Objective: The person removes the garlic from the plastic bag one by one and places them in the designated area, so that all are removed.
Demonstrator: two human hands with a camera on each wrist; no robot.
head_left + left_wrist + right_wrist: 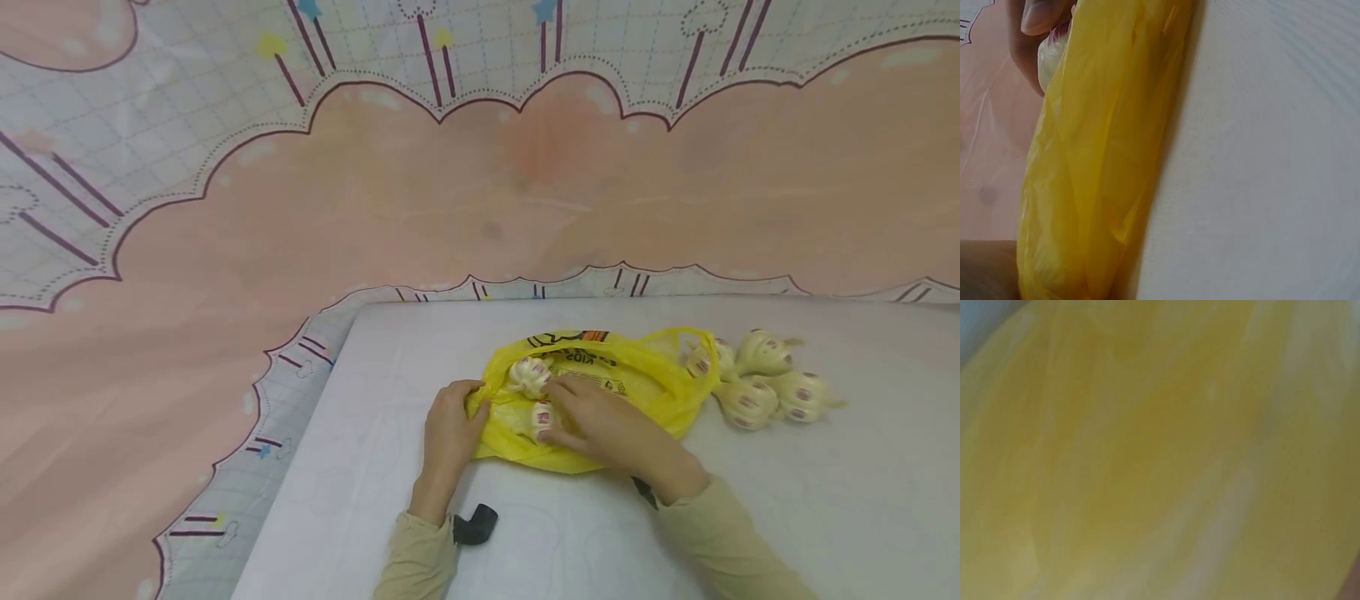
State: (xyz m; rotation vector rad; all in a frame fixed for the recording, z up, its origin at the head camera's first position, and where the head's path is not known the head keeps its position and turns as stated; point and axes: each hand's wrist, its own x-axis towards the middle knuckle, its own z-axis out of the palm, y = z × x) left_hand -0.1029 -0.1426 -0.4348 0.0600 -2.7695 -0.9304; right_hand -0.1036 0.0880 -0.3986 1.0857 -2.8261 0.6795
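Note:
A yellow plastic bag lies on the white table with its mouth spread upward. My left hand grips the bag's left rim, thumb and fingers curled at the edge. Over the opening, my right hand holds a garlic bulb between thumb and fingers. Another garlic bulb sits inside the bag, just beyond those fingers. In the left wrist view, a fingertip is at a pale garlic bulb behind the bag wall. Blurred yellow plastic fills most of the right wrist view.
Several more garlic bulbs cluster on the table right of the bag, one partly seen through the bag's handle loop. A dark wrist strap piece juts from the left cuff. Behind the table hangs a patterned cloth.

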